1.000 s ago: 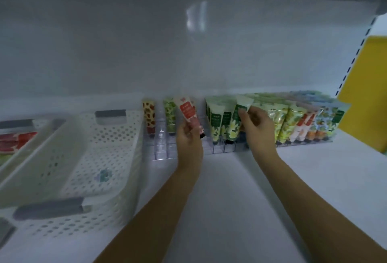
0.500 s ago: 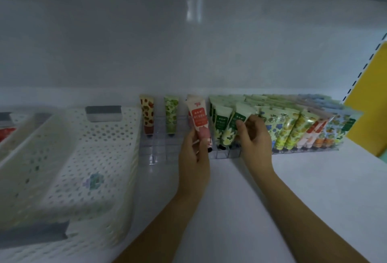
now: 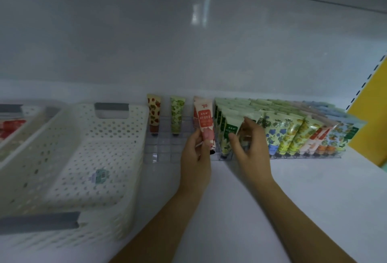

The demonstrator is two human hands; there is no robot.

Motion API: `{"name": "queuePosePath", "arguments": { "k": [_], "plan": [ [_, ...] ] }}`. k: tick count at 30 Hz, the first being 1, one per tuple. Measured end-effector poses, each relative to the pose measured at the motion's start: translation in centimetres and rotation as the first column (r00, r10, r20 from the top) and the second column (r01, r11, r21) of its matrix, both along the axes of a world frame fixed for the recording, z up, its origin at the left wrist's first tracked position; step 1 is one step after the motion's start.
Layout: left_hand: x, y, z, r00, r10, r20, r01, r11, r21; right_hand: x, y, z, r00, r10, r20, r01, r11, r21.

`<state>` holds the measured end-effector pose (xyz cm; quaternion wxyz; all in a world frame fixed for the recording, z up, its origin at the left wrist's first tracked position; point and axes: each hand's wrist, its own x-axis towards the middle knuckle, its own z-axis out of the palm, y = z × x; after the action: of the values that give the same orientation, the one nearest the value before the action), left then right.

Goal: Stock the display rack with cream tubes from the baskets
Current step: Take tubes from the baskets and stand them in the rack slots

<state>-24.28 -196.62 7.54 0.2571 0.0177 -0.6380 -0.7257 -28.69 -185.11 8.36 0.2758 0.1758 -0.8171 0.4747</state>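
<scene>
Shop, retail shelving. White shelf (image 3: 293, 189) with glossy back panel (image 3: 188, 42), slotted upright (image 3: 365, 84) at right. Clear divider rack (image 3: 163, 150) holds rows of cream tubes (image 3: 293, 135). Perforated stock baskets (image 3: 134, 137) alongside.

White shelf (image 3: 293, 200), yellow panel (image 3: 376, 103) at right.

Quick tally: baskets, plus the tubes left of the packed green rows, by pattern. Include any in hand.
baskets: 2
strawberry tube: 1
leaf tube: 1
red tubes: 2, one in the left hand, one mostly hidden behind it
Total: 6
</scene>
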Motion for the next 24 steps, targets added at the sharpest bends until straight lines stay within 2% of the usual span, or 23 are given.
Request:
{"name": "queuePosePath", "arguments": {
  "k": [5,6,8,11,14,15,16,18,20,22,24],
  "plan": [
    [0.2,-0.2,0.7,0.994,-0.103,-0.044,0.097,0.988,-0.124,1.3,0.5,2.4,0.961,-0.039,-0.274,0.04,0.999,-0.003],
    [0.2,-0.4,0.8,0.992,-0.108,-0.065,0.096,0.981,-0.169,1.6,0.3,3.4,0.959,-0.029,-0.283,0.027,1.0,-0.012],
    [0.1,-0.6,0.9,0.988,-0.111,-0.105,0.084,0.969,-0.234,2.0,-0.6,5.8,0.977,0.026,-0.211,-0.028,1.0,-0.006],
    [0.2,-1.3,0.6,0.987,-0.091,-0.13,0.05,0.958,-0.284,1.6,-2.0,8.0,0.99,0.14,-0.015,-0.137,0.981,0.134],
    [0.2,-1.9,0.4,0.993,-0.015,-0.119,-0.031,0.925,-0.378,0.9,-2.6,9.4,0.986,0.157,0.053,-0.164,0.965,0.205],
    [0.1,-2.1,0.2,0.99,0.046,-0.136,-0.105,0.877,-0.469,0.7,-2.6,9.9,0.988,0.148,0.054,-0.156,0.967,0.201],
    [0.0,-2.3,-0.1,0.98,0.109,-0.168,-0.188,0.789,-0.585,0.3,-2.5,10.5,0.991,0.125,0.047,-0.132,0.973,0.188],
    [-0.4,-2.4,-1.2,0.952,0.215,-0.216,-0.298,0.507,-0.808,-0.5,-2.4,11.6,0.999,0.051,0.014,-0.053,0.986,0.161],
    [-0.6,-2.3,-2.0,0.931,0.3,-0.207,-0.285,0.243,-0.927,-1.4,-2.6,12.0,1.0,-0.006,-0.015,0.009,0.98,0.197],
    [-0.4,-2.2,-2.2,0.928,0.322,-0.189,-0.243,0.136,-0.96,-2.2,-2.9,11.8,0.999,-0.029,-0.017,0.033,0.965,0.259],
    [-0.4,-2.2,-2.2,0.934,0.305,-0.188,-0.228,0.105,-0.968,-2.8,-3.3,11.6,0.998,-0.067,0.001,0.063,0.956,0.285]
  ]
}}
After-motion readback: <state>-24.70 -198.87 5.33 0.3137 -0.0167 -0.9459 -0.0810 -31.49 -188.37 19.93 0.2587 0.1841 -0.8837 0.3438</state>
